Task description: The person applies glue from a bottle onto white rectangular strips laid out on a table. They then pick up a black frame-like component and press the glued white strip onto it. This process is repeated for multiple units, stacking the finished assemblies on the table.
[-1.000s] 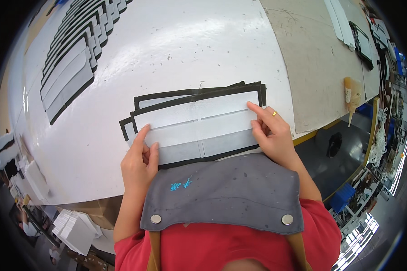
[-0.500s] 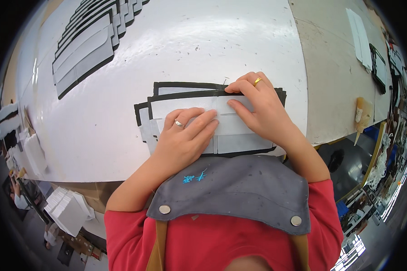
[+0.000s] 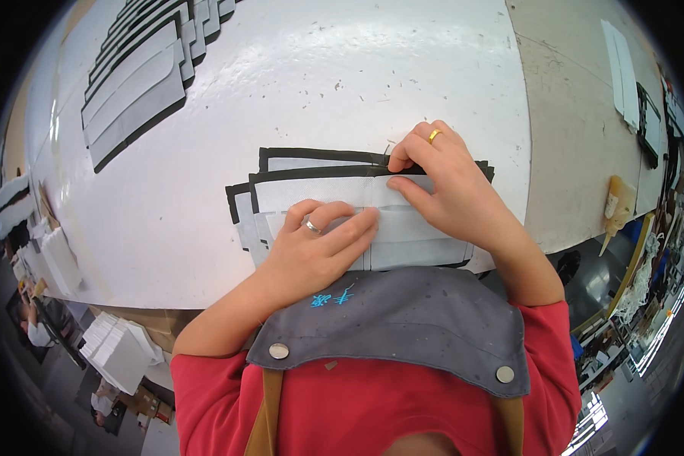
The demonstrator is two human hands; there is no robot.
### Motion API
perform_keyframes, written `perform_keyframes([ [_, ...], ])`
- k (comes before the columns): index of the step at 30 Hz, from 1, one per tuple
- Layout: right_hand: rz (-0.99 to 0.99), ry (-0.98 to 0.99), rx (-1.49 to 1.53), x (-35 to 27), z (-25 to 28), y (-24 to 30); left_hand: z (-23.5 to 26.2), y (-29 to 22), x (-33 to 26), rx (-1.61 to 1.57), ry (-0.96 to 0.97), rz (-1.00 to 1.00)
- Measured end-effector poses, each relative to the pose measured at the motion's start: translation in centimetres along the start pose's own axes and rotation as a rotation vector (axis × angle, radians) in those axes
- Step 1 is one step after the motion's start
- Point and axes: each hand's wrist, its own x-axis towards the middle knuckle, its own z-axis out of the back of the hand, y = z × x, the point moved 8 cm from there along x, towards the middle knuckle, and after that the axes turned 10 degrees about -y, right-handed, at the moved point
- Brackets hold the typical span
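Note:
A small pile of flat white panels with black edging (image 3: 311, 186) lies on the table in front of me, layers slightly offset. A seam runs down the middle of the top one. My left hand (image 3: 323, 243), with a silver ring, rests flat on that top panel, fingers stretched out toward the seam. At the panel's far black edge, just right of the seam, is my right hand (image 3: 441, 178), with a gold ring. Its fingers are curled, with thumb and forefinger closed at the edging. A thin thread end (image 3: 388, 148) sticks up beside the fingertips.
Overlapping similar black-edged panels (image 3: 140, 87) form a row at the far left. On the brownish board at right lie white strips (image 3: 621, 72), a dark-framed piece (image 3: 648, 125) and a yellowish glue bottle (image 3: 618, 201). Stacked white pieces (image 3: 118, 349) stand below the left table edge.
The panels sit slightly lower in the picture as the view shifts. My left hand has slid a little right along the panel. My right hand keeps at the black edge.

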Motion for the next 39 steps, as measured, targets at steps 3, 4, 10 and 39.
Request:
perform_keyframes([
  [3, 0.016, 0.0, -0.015, -0.1, -0.2, 0.3, -0.1, -0.2, 0.3, -0.01, -0.007, -0.022],
  [4, 0.022, 0.001, -0.016, -0.2, -0.3, 0.3, -0.1, -0.2, 0.4, -0.025, 0.004, -0.024],
  [10, 0.014, -0.005, -0.003, 0.2, -0.2, 0.3, -0.2, -0.4, 0.7, -0.056, 0.017, -0.049],
  [39, 0.122, -0.059, 0.016, -0.9, -0.2, 1.0, -0.4, -0.6, 0.6, -0.035, 0.048, -0.093],
])
